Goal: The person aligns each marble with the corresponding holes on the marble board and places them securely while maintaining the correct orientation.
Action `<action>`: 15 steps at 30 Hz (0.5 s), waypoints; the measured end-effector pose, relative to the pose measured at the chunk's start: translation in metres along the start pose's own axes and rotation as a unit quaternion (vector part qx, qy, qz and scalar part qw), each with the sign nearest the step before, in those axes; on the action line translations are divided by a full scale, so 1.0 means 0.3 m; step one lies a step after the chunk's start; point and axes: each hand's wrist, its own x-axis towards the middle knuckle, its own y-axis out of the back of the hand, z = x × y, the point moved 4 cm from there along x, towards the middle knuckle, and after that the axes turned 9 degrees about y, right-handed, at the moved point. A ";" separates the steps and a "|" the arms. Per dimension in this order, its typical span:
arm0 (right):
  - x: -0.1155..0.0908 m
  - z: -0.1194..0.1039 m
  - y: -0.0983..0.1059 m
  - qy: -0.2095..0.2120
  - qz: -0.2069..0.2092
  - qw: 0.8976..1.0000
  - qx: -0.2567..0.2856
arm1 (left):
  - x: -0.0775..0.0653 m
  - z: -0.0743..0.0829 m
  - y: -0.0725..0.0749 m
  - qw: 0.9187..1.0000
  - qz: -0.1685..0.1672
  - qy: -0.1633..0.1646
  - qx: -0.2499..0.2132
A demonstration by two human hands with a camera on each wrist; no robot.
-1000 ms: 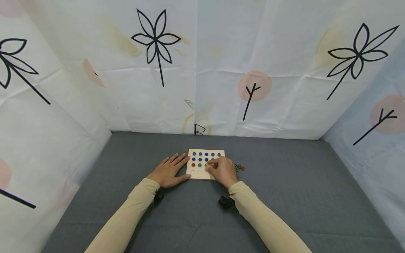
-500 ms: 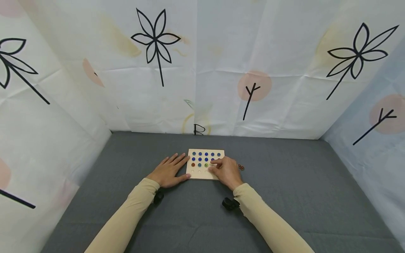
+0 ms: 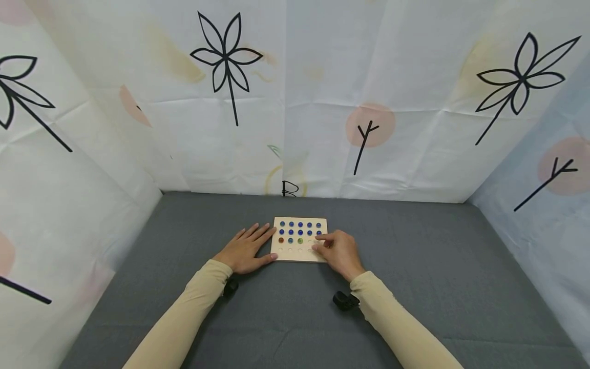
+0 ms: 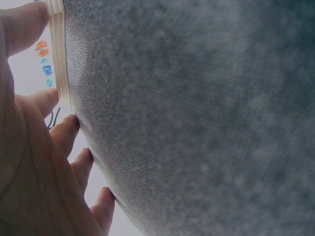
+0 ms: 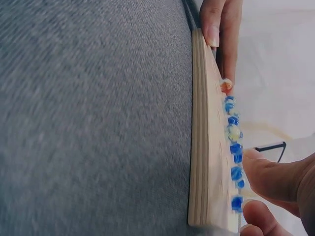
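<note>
A pale wooden board [image 3: 290, 254] with rows of round hollows lies on the grey cloth. Blue marbles [image 3: 300, 224] fill its two far rows. A brown-orange marble [image 3: 281, 240], a blue-green marble [image 3: 291, 240] and a yellow-green marble [image 3: 300, 240] sit at the left of the third row; the nearest row shows bare hollows. My left hand [image 3: 246, 251] lies with fingers spread, thumb and index tips at the board's left edge. Over the board's right edge is my right hand [image 3: 341, 252], thumb [image 5: 263, 169] and index finger apart, no marble showing between them.
The grey cloth surface [image 3: 276, 318] extends round the board. White fabric walls [image 3: 318, 154] with printed plants stand behind and at both sides. A black wrist camera [image 3: 344, 301] hangs under the right wrist, another [image 3: 230, 288] under the left.
My right hand has moved right, away from the yellow-green marble, which now shows fully in its hollow. The loose marbles right of the board are now hidden by that hand. The left hand stays still.
</note>
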 end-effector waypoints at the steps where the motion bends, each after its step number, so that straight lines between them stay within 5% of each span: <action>1: -0.002 0.002 0.005 0.002 0.002 1.000 0.001 | 0.000 0.000 0.000 1.000 0.000 0.000 -0.001; 15: -0.027 0.034 0.064 0.002 0.009 1.000 -0.015 | 0.000 0.001 0.002 1.000 -0.001 0.000 -0.002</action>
